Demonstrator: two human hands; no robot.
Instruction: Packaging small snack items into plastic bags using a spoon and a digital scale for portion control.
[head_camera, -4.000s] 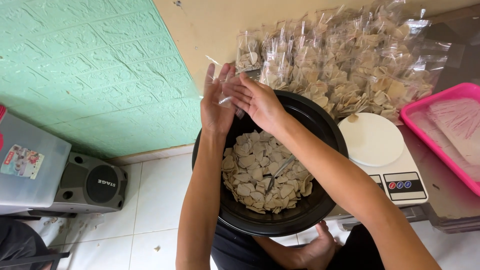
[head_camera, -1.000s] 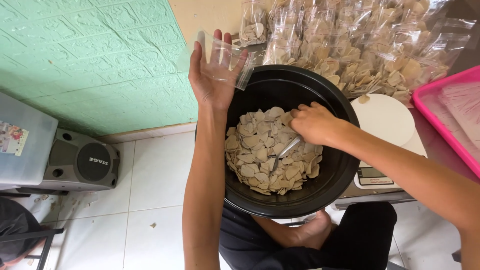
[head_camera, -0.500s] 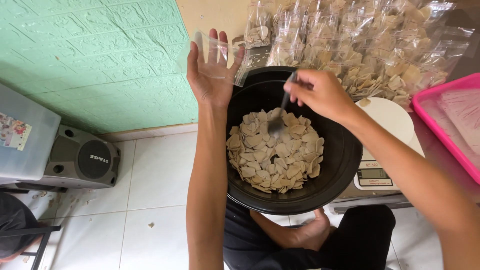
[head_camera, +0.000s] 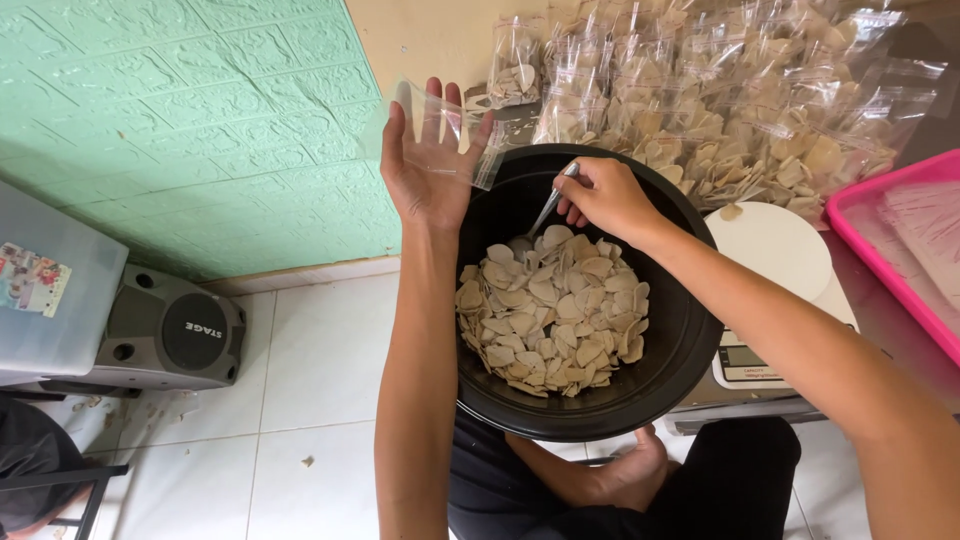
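Here the largest thing is the green textured wall (head_camera: 180, 120), with a grey speaker (head_camera: 170, 335) on the white tiled floor (head_camera: 300, 400) below it, and along the top a heap of filled clear packets (head_camera: 720, 110). Next comes the black bowl (head_camera: 600, 400), resting in the person's lap and half full of pale, flat chips (head_camera: 550, 310); just beside its right rim stands a white kitchen scale (head_camera: 770, 250), and beyond that a pink tray (head_camera: 890, 250) shows at the edge. The left hand (head_camera: 425, 175) is raised above the bowl's far-left rim, palm open, thumb and fingers holding an empty clear bag (head_camera: 440, 135) spread wide. The right hand (head_camera: 605, 200) is over the far side of the bowl, its grip clenched on the handle of a metal spoon (head_camera: 545, 215) whose tip dips into the chips. To fill well, it seems wise to keep the bag's mouth stretched open and low over the bowl — so strays drop back in — and to lift modest scoops, tipping the spoon well inside the opening.
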